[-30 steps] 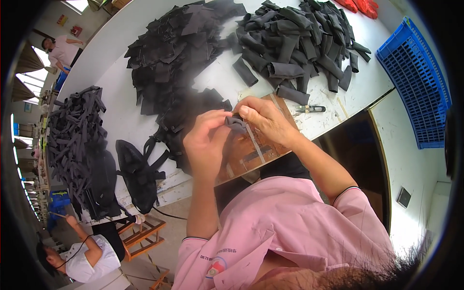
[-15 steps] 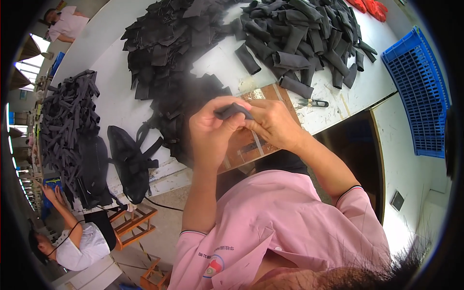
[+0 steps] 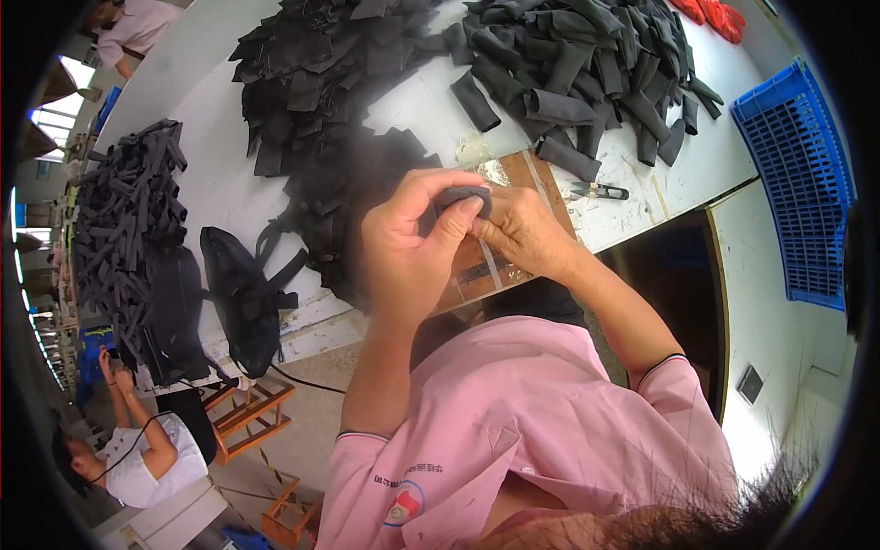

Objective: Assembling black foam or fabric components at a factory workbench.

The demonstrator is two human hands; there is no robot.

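Between both hands is a small black fabric tube (image 3: 456,195), held above a brown board (image 3: 541,183) at the table's near edge. My left hand (image 3: 417,220) is closed round it, thumb pressed on its side. My right hand (image 3: 522,229) pinches its right end, with those fingertips partly hidden. Beyond the hands, a heap of flat black fabric pieces (image 3: 312,101) spreads over the white table (image 3: 426,105). To its right lies a pile of rolled black fabric tubes (image 3: 568,82). Small thread snips (image 3: 600,191) rest right of the board.
A blue plastic crate (image 3: 793,174) stands at the right, and red gloves (image 3: 715,18) lie at the far right. Black strips (image 3: 133,229) and a black bag (image 3: 246,302) are at the left. A co-worker (image 3: 147,458) sits at lower left near a wooden stool (image 3: 252,412); another person (image 3: 133,32) is at far left.
The fabric tube has turned in my fingers, and my left thumb has moved up onto it. My hands shifted slightly right. The seated co-worker's hands have come together.
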